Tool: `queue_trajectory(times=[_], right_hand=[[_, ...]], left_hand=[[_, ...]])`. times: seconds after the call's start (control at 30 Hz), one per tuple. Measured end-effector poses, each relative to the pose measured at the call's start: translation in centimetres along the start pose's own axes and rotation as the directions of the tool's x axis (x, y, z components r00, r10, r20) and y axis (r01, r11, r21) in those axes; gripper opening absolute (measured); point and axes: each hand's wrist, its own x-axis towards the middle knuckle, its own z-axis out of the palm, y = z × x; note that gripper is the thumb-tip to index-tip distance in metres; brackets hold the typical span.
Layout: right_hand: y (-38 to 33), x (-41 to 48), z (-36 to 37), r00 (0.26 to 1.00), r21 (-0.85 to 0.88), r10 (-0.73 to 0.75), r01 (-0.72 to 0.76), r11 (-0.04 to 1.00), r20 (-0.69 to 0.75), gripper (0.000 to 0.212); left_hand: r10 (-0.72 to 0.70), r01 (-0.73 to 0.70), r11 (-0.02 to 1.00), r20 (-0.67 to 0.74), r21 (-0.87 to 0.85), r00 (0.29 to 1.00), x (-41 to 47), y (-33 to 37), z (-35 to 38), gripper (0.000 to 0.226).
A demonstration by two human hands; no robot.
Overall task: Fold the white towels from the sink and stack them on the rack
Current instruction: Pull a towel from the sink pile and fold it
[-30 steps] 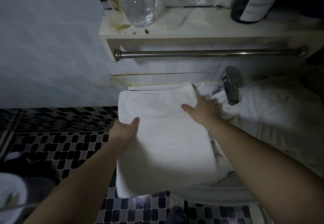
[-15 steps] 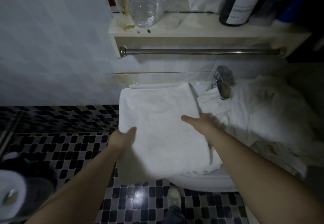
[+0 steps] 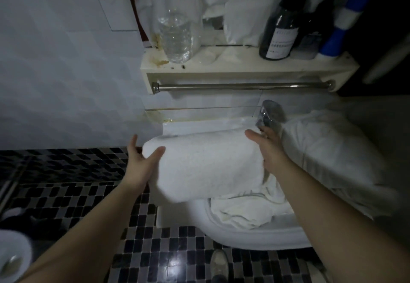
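Note:
A folded white towel [image 3: 208, 165] is lifted off the sink [image 3: 255, 236], held between both hands. My left hand [image 3: 142, 163] grips its left end, thumb on top and fingers underneath. At the right end my right hand [image 3: 269, 149] holds it with the thumb on top. More crumpled white towels [image 3: 244, 209] lie in the basin, and another pile [image 3: 328, 152] sits to the right of the faucet [image 3: 269, 114]. The rack [image 3: 244, 69], a cream shelf with a metal bar [image 3: 244, 86] beneath it, hangs on the wall above.
On the shelf stand a clear plastic bottle [image 3: 175, 36], a dark bottle [image 3: 280, 34] with a white label and a blue-and-white item [image 3: 339, 36]. White cloth [image 3: 246, 10] hangs behind them. The floor [image 3: 73, 196] is black-and-white mosaic tile; a shoe [image 3: 218, 265] shows below the sink.
The towel, earlier spread flat over the sink's left side, is now doubled over and raised between both hands. The camera has tilted upward, showing more of the shelf.

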Motion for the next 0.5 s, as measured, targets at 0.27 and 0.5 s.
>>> queue_trajectory(times=[0.27,0.5], right_hand=[[-7.3,-0.3,0.7,0.953,-0.254,-0.261,0.294,0.921,0.156,0.015],[-9.8,-0.5,0.4,0.963,-0.248,-0.251,0.269,0.931,0.102,0.014]], left_hand=[[0.067,-0.068,0.997,0.015,0.042,0.998,0.6,6.1,0.8,0.022],[0.132,-0.130,0.987,-0.012,0.092,0.991,2.0,9.7,2.0,0.017]])
